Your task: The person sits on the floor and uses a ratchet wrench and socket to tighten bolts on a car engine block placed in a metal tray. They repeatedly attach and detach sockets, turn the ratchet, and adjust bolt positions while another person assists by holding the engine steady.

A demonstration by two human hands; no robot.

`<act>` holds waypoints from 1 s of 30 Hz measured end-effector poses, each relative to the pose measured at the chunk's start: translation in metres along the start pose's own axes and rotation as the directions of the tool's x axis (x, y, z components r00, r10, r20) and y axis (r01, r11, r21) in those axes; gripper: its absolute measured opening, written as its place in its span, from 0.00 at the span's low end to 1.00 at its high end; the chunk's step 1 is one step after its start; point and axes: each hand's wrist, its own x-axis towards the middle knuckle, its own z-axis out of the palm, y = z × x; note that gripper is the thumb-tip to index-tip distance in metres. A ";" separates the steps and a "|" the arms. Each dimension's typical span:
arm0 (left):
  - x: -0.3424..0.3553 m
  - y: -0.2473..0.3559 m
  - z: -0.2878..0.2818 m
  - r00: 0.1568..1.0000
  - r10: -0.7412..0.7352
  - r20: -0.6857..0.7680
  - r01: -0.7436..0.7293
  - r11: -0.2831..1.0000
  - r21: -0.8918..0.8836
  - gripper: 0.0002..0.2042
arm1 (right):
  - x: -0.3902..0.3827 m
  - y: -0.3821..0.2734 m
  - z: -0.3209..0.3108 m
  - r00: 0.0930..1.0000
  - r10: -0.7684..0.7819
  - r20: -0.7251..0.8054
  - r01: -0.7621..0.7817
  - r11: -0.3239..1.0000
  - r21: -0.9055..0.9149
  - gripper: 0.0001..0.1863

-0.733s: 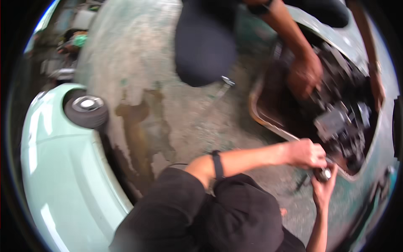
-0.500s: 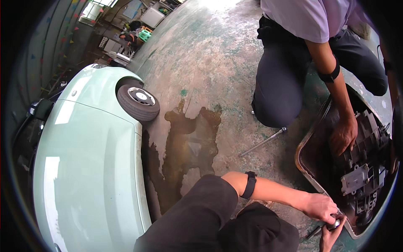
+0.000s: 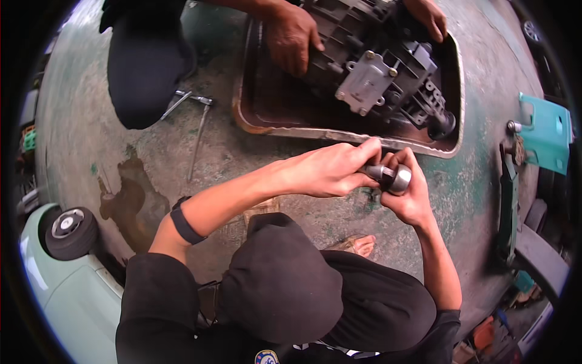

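Note:
My left hand (image 3: 336,173) is closed on a small metal tool (image 3: 394,177) with a slim shank and a rounded silver head. My right hand (image 3: 409,197) wraps round that head, close to the first. Both are held by the near rim of a metal pan (image 3: 270,128), in which lies a dark metal gear housing (image 3: 365,85) with a pale bolted cover plate. A co-worker's left hand (image 3: 429,19) is at the pan's far right edge, and their right hand (image 3: 290,42) rests on the housing.
A long-handled wrench (image 3: 197,139) and a shorter tool lie on the stained concrete floor (image 3: 121,182). A mint car (image 3: 54,297) stands at lower left. A teal stool (image 3: 544,133) and a floor jack (image 3: 509,206) are at the right. The co-worker's dark-clad knee (image 3: 142,73) is upper left.
The view has turned rightward, so pan, co-worker and car now appear further left and my hands more central. My hands still grip the metal tool together by the pan's rim.

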 end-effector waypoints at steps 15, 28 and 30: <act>-0.006 0.029 0.020 0.964 0.196 0.177 -0.236 0.941 0.244 0.15 | -0.023 -0.018 0.010 0.997 -0.074 0.019 0.076 0.986 -0.145 0.21; 0.012 -0.034 0.028 0.972 0.009 -0.233 0.035 0.982 0.184 0.14 | 0.019 0.008 0.010 0.986 0.119 -0.113 -0.142 0.964 -0.225 0.22; 0.014 -0.044 0.021 0.930 -0.058 -0.364 0.121 0.981 0.153 0.15 | 0.031 0.011 0.017 0.969 0.108 -0.222 -0.155 0.967 -0.204 0.21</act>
